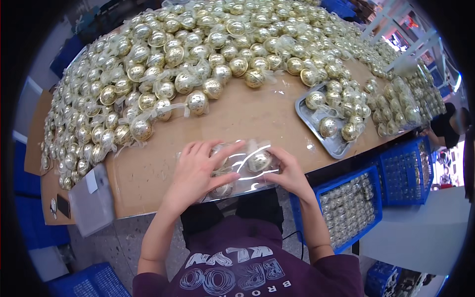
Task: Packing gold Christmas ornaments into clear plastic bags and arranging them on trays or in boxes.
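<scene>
Near the front edge of the table, a clear plastic package (243,171) holds several shiny gold ball ornaments. One ball (259,161) shows between my hands, and another (222,190) sits partly under my left hand. My left hand (195,171) lies over the package's left side, fingers stretched and thumb apart. At its right side, my right hand (289,173) curves round the edge, with thumb and fingers on the plastic. Glare on the plastic hides its exact shape, and my left hand covers part of the contents.
A large heap of gold balls with pale ribbons (183,59) covers the far table. To the right stand a metal tray (316,131) with more balls and blue crates (378,208) of packed balls. A translucent plastic box (91,203) and a phone (63,205) lie left. Another person (448,126) is far right.
</scene>
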{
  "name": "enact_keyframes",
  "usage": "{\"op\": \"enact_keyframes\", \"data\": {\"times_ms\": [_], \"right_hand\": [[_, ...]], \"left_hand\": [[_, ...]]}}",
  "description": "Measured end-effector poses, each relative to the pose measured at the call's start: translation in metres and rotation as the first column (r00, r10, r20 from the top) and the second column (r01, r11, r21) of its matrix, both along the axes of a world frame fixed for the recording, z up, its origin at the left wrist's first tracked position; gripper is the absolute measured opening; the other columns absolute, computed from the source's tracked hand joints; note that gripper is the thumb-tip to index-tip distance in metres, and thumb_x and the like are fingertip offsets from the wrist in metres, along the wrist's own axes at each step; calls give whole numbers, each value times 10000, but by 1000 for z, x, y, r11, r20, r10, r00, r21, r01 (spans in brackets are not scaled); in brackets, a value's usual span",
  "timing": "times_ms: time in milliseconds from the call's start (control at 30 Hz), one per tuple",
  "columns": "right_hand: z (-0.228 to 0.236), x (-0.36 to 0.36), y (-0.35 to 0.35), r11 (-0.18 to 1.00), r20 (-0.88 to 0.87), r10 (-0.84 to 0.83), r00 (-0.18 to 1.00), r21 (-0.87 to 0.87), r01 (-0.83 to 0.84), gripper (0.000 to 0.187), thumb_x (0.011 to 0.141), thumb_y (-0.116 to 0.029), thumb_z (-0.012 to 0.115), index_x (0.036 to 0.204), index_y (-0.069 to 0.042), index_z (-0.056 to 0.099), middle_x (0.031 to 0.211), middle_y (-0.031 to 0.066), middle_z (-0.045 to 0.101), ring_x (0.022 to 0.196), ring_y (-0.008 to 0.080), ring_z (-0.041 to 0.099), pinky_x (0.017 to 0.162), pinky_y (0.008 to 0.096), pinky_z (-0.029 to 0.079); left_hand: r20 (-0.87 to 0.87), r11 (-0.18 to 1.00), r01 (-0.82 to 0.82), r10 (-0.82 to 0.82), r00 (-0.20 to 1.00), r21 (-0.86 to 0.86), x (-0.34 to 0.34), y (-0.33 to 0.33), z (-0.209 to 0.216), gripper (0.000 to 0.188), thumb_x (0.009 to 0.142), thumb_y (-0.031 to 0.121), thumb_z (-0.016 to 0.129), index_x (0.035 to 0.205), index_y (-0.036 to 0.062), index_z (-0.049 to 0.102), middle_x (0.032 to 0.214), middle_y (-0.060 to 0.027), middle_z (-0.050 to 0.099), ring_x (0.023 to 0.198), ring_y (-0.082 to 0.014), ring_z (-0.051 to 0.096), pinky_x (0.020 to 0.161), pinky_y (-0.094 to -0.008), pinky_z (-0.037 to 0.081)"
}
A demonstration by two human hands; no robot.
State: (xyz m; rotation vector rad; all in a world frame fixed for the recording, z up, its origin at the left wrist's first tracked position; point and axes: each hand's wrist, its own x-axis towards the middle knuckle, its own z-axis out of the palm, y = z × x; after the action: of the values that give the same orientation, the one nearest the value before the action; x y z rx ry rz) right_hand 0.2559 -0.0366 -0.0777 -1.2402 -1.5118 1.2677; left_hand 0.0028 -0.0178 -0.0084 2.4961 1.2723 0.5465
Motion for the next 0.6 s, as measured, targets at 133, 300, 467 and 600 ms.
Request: {"op": "enact_keyframes", "data": {"times_ms": [133, 300, 467, 600], "right_hand": [[-1, -25, 20, 968, 190, 22, 982, 243, -68, 656, 672, 38, 759, 1253, -6, 457, 1023, 96, 591, 925, 157, 603, 798, 277, 517], [-2, -11, 16, 982, -211, -83, 974, 150, 116, 508, 742, 71, 677, 1184, -31, 450, 991, 89, 575, 977, 162, 612, 800, 293, 545], [37, 113, 16, 607, 463, -786, 410, 704, 368, 443, 740, -26, 677, 1164, -54, 550, 1113, 127, 533, 1025, 272, 573, 876, 351, 477], [44, 182, 14, 647, 598, -762, 248, 713, 268, 618, 633, -101, 767, 1205, -53, 538, 1135, 144, 534, 1064, 319, 527, 920, 417, 443]], "left_hand": [[-32, 993, 93, -91, 995, 69, 3, 4, -3, 468, 822, 450, 628, 1277, 355, 577, 1223, -131, 535, 1114, -313, 505, 971, -421, 373], [-68, 997, 78, -78, 995, -3, 5, 0, 1, 418, 836, 406, 620, 1251, 363, 601, 1232, -140, 527, 1124, -320, 492, 967, -426, 372], [-72, 998, 52, -55, 996, -47, 1, -5, 7, 408, 831, 367, 626, 1238, 348, 614, 1235, -135, 523, 1122, -321, 484, 968, -426, 368], [-63, 999, 38, -38, 997, -1, 4, -5, 7, 388, 836, 374, 625, 1223, 338, 625, 1213, -125, 528, 1097, -318, 490, 960, -422, 371]]}}
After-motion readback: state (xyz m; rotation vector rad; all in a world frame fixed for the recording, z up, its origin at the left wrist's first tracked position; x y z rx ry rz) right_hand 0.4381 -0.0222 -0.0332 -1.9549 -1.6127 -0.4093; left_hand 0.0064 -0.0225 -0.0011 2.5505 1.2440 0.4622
